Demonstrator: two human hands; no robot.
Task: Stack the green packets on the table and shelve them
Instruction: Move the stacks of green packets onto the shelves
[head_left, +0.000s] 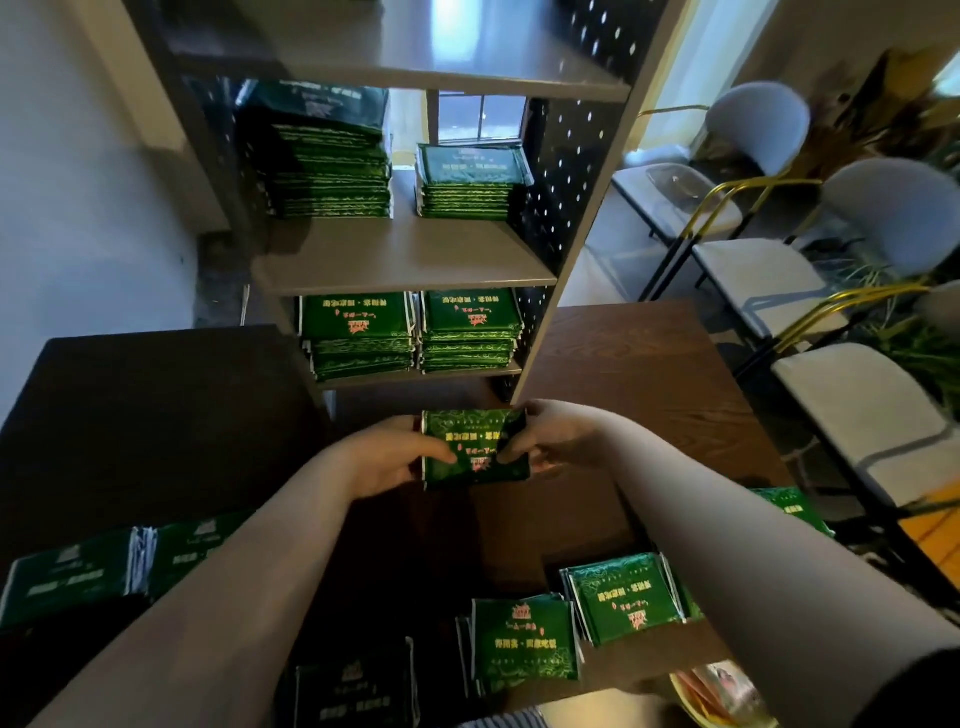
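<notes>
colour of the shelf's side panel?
Black, dotted with small holes, pegboard-style side panel; head view.

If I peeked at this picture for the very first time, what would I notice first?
Probably the two bare hands, left hand and right hand, holding a bundle of green packets between them above the dark wooden table. Next, the shelf unit behind it, with green stacks on two levels. More packets lie near the table's front edge.

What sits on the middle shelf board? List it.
On the middle shelf: a tall stack of green packets at left, a shorter stack at right. Anything behind them is hidden.
</notes>
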